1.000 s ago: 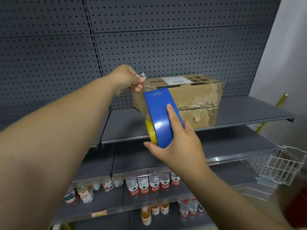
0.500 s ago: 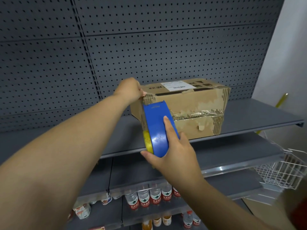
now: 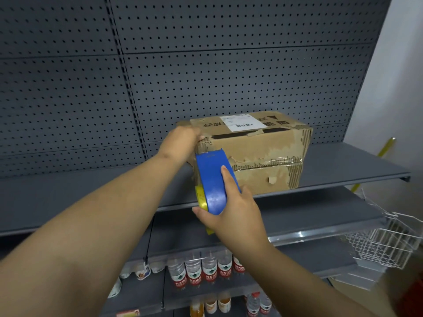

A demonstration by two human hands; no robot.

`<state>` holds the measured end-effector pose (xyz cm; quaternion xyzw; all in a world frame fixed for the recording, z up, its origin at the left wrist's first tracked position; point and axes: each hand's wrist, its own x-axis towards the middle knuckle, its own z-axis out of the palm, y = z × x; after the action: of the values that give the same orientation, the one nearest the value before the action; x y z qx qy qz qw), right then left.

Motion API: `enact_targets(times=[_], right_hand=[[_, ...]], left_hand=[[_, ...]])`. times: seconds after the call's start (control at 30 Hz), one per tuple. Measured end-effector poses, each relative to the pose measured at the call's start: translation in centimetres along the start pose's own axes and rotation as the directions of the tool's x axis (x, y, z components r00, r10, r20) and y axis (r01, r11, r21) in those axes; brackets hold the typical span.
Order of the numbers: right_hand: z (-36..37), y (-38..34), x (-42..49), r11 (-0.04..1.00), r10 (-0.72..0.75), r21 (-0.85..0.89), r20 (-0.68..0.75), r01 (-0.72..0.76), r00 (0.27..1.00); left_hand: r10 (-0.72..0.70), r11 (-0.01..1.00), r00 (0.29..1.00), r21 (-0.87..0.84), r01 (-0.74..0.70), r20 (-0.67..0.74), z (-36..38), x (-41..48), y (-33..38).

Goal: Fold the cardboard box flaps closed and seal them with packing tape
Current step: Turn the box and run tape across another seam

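A worn cardboard box (image 3: pixel 263 152) with a white label on top sits on the grey shelf (image 3: pixel 343 165), its top flaps folded down with a dark gap between them. My right hand (image 3: pixel 231 209) grips a blue tape dispenser (image 3: pixel 212 179) with a yellow core, held upright against the box's near left end. My left hand (image 3: pixel 183 140) presses on the box's top left corner, just above the dispenser's upper edge. Old torn tape runs along the box's front side.
A grey pegboard wall (image 3: pixel 206 65) rises behind the shelf. Lower shelves hold water bottles (image 3: pixel 201 271) and other drinks. A white wire basket (image 3: pixel 384 239) hangs at the right, with a yellow stick (image 3: pixel 386 147) behind the shelf's right end.
The dispenser and my right hand have slid down the box's left end. My left hand has settled onto the box's top corner. The view has tilted downward slightly.
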<state>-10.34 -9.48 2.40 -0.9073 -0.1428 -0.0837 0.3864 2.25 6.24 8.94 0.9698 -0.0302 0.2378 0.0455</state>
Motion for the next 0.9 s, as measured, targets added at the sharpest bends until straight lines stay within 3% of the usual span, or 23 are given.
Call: enact_targets(times=[0.07,0.27,0.4,0.47,0.53,0.6,0.67,0.8,0.9], right_hand=[[-0.3,0.1,-0.1,1.0,-0.008,-0.011,0.006,0.008,1.0],[-1.0,0.1,-0.2,0.999,-0.037,-0.006,-0.002,0.037,0.999],[-1.1,0.3,-0.3,0.999,-0.04,0.014,-0.002,0.041,0.999],[-1.1,0.3,-0.2,0.999,-0.035,0.022,0.001,0.035,0.999],[-1.0,0.3,-0.2,0.999,-0.026,0.033,0.006,0.025,1.0],[-0.9,0.4,-0.2,0.999,-0.022,0.045,0.009,0.022,1.0],[-0.8,0.5,-0.2,0.999,-0.027,0.045,0.01,0.026,1.0],[-0.7,0.4,0.1,0.998,-0.042,0.047,0.003,0.042,0.999],[-0.9,0.3,0.6,0.995,-0.053,0.079,0.003,0.053,0.999]], left_hand=[[-0.023,1.0,0.996,-0.003,0.023,0.085,-0.1,-0.8,0.3],[-0.044,0.946,0.999,-0.321,0.052,0.032,-0.2,-0.8,-0.6],[-0.068,0.96,0.996,-0.267,0.081,0.057,0.0,-0.6,-0.8],[-0.101,0.972,0.995,-0.212,0.096,-0.01,-0.1,-0.6,-0.9],[-0.014,0.99,0.998,-0.138,0.006,-0.056,-0.5,-0.5,-0.9],[0.066,0.993,0.996,-0.102,-0.06,0.056,-1.0,-0.5,-0.4],[0.06,0.984,0.984,-0.178,-0.03,0.168,-1.0,-0.8,0.0],[0.104,0.939,0.976,-0.341,-0.033,0.191,0.0,-0.5,-0.9],[0.097,0.935,0.967,-0.355,-0.007,0.237,0.3,0.6,-1.7]])
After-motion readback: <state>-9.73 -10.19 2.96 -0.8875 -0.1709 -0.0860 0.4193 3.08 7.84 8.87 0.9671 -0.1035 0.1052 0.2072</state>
